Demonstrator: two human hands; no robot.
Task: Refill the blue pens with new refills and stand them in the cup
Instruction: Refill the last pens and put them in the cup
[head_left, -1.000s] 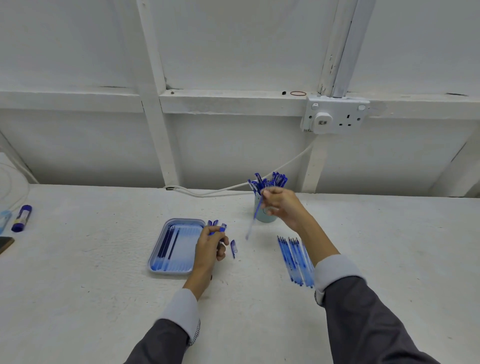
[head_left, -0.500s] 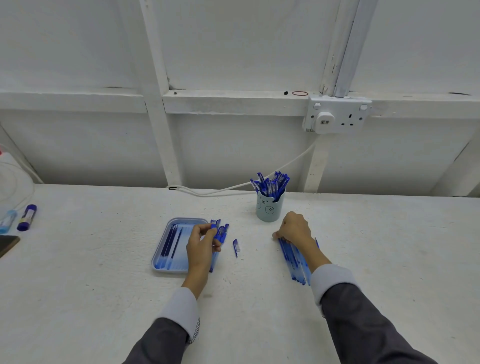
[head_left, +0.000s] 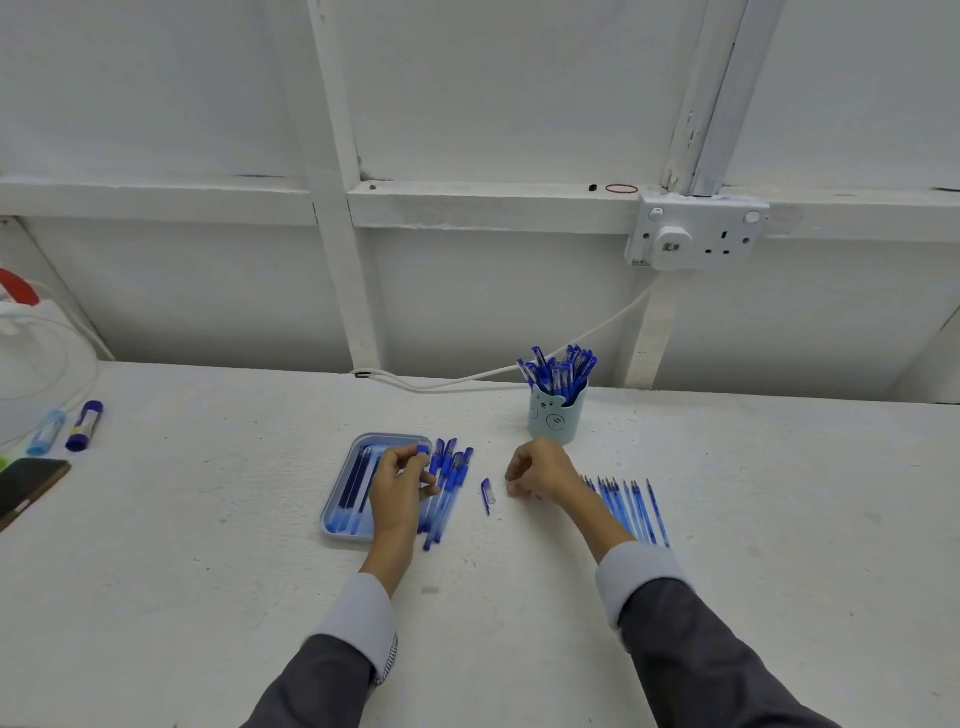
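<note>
My left hand (head_left: 402, 486) grips a blue pen over the right edge of the blue tray (head_left: 358, 446); the pen's capped end sticks out above my fingers. Several dark refills (head_left: 352, 488) lie in the tray. Several more blue pens (head_left: 451, 480) lie just right of it. A loose pen cap (head_left: 487, 494) lies between my hands. My right hand (head_left: 540, 474) hovers right of the cap with fingers curled, and nothing shows in it. Behind its wrist lies a row of refills (head_left: 634, 512). The light blue cup (head_left: 555, 422) holds several capped pens (head_left: 560, 370).
A white cable (head_left: 467, 382) runs along the back of the table up to a wall socket (head_left: 696, 234). At the far left lie two glue sticks (head_left: 84, 426) and a dark phone (head_left: 26, 488). A white container with a red part (head_left: 21, 322) stands beyond them.
One second ago my right hand was at the cup with a pen. It then dropped onto the refill row and has now moved left toward the loose cap. My left hand has kept its pen.
</note>
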